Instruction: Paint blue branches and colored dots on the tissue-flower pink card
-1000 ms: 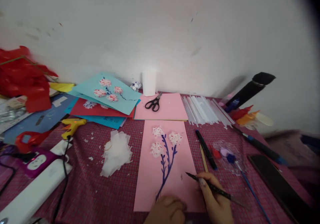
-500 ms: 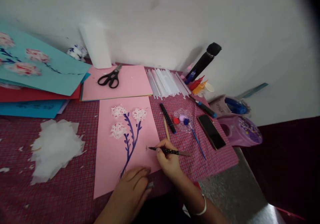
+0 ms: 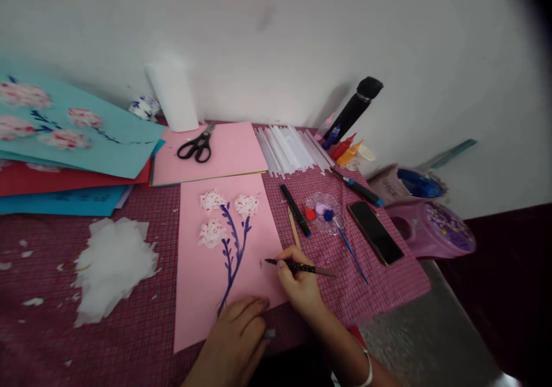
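My right hand (image 3: 299, 280) pinches a slim dark pen (image 3: 302, 267) with a speckled barrel and a brown rear end. Its pointed tip is over the right part of a pink sheet (image 3: 194, 295), beside a small dark mark (image 3: 260, 264). On that sheet are purple painted stems (image 3: 235, 257) with leaves and three white blossoms (image 3: 212, 233) dabbed with red. Resting flat across the sheet's lower edge, my left hand (image 3: 241, 329) has its fingers stretched out and covers the stem's foot. A small greyish piece (image 3: 269, 333) shows beside its fingers.
Right of the sheet lie a black marker (image 3: 295, 209), a paint palette (image 3: 323, 211), a blue brush (image 3: 351, 252) and a phone (image 3: 375, 232). Scissors (image 3: 198, 145) lie on pink paper behind. White tissue (image 3: 116, 266) lies left. Glue sticks (image 3: 288, 148) and paint tubes (image 3: 349, 152) are near the wall.
The whole view has shifted, so things appear farther right and slightly lower. The dark mark beside the pen tip looks slightly longer. My left hand stays on the sheet.
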A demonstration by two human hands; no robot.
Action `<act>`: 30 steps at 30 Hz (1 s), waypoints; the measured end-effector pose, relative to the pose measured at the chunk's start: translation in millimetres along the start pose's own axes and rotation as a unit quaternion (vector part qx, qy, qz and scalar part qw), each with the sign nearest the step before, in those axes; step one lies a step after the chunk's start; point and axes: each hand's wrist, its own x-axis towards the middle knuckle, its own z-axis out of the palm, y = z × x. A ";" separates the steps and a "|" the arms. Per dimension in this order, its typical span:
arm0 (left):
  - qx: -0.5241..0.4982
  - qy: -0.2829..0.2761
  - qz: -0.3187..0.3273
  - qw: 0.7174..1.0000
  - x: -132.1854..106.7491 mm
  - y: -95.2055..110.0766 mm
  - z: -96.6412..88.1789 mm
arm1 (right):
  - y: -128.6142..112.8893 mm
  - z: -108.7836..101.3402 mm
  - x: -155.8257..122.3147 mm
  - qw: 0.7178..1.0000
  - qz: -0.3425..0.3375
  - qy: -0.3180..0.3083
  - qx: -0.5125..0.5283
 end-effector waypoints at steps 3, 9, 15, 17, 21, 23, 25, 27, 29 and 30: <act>-0.019 -0.017 -0.005 1.000 -3.4 -0.8 1.0 | 3.3 -0.1 -0.9 1.000 0.003 0.005 -0.004; -0.029 -0.011 -0.008 0.999 -3.3 0.1 0.1 | 5.3 0.8 -3.6 1.000 -0.011 0.010 -0.021; -0.027 -0.014 -0.003 1.000 -2.8 -0.4 1.0 | 7.0 1.7 -4.3 0.999 -0.006 -0.010 -0.036; -0.023 -0.015 -0.002 1.000 -2.9 -0.9 1.1 | 7.0 1.4 -4.6 0.999 0.000 -0.013 -0.041; -0.016 -0.016 0.008 1.000 -2.0 -3.0 1.0 | 5.1 0.1 -4.8 0.998 0.000 -0.025 -0.050; -0.013 -0.015 0.011 1.000 -1.4 -3.9 1.2 | 4.3 -0.4 -4.8 0.998 -0.001 -0.026 -0.055; -0.011 -0.011 0.014 1.000 -1.1 -4.1 1.4 | 3.9 -0.6 -4.9 0.998 0.003 -0.025 -0.058; -0.010 -0.010 0.012 1.000 -1.0 -3.5 1.3 | 3.7 -0.6 -5.0 0.998 0.007 -0.024 -0.061; -0.010 -0.012 0.011 1.000 -1.2 -2.8 1.0 | 3.4 -0.4 -4.8 0.997 0.007 -0.022 -0.068; -0.010 -0.012 0.009 1.000 -1.3 -2.6 0.9 | 3.2 -0.3 -4.5 0.997 0.007 -0.022 -0.072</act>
